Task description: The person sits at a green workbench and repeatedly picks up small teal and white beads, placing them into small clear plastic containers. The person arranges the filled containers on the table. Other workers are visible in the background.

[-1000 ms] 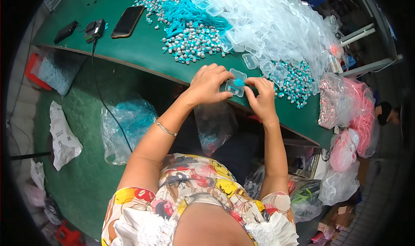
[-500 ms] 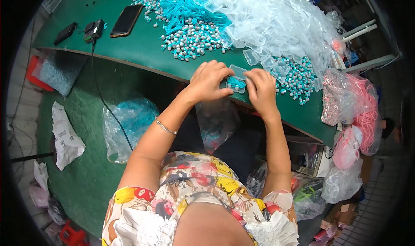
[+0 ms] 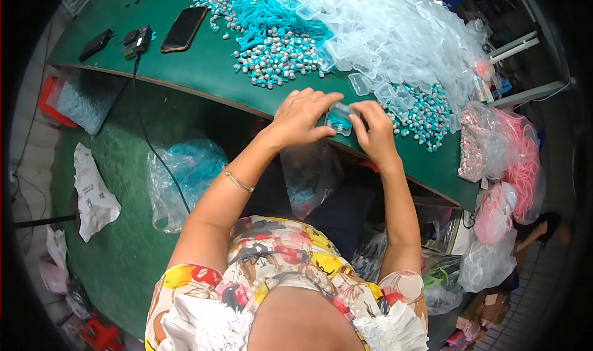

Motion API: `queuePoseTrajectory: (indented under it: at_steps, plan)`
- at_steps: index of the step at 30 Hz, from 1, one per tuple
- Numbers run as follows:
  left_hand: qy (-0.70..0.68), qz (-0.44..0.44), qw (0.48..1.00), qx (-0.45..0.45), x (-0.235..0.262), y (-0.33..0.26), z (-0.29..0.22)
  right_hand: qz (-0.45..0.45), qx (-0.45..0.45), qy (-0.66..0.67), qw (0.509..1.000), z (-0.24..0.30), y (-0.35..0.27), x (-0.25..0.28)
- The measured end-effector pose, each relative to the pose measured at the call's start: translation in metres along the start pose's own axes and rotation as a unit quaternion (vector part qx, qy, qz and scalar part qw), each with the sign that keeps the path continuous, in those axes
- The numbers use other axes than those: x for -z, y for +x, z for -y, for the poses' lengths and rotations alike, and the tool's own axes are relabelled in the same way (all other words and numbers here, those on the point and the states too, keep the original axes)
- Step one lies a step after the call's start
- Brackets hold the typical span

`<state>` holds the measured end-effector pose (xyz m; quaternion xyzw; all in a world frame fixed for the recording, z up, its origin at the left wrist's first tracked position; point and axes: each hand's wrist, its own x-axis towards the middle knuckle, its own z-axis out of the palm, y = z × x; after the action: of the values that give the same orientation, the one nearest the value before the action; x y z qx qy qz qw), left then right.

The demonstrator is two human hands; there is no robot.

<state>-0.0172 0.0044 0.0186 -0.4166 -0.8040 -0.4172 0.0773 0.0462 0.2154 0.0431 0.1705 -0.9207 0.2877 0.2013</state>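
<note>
A small clear plastic box (image 3: pixel 337 129) with a hinged lid (image 3: pixel 343 109) is held between my hands at the table's near edge. Coiled turquoise cord with small grey beads lies in it. My left hand (image 3: pixel 301 117) grips the box's left side, thumb at the near corner and fingers by the lid. From the right, my right hand (image 3: pixel 375 130) pinches the box and lid edge between thumb and fingers. The lid is tilted partway over the box and slightly blurred. Close to my right hand lies a pile of turquoise and grey beads (image 3: pixel 426 119).
Beyond my hands are a heap of clear empty boxes (image 3: pixel 395 30), turquoise cords (image 3: pixel 278 20) and grey beads (image 3: pixel 272 58). A phone (image 3: pixel 184 29) and a small black device with a cable (image 3: pixel 136 41) lie at the left. Bags of pink cord (image 3: pixel 522 159) hang at the right.
The lid has swung up from lying back behind the box and now leans over it. My hands have barely shifted. Part of another person shows at the far right.
</note>
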Motion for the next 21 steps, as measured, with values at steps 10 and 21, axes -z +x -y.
queuePoseTrajectory:
  at_steps: [10, 21]
  plan:
    - [0.033, -0.015, 0.997, -0.072, -0.011, -0.002, 0.004, -0.021, 0.021, 0.034, 0.999, 0.009, -0.015, -0.015]
    - [0.016, -0.080, 0.994, -0.079, -0.018, -0.037, -0.030, -0.104, 0.019, -0.194, 0.975, 0.001, 0.014, 0.019]
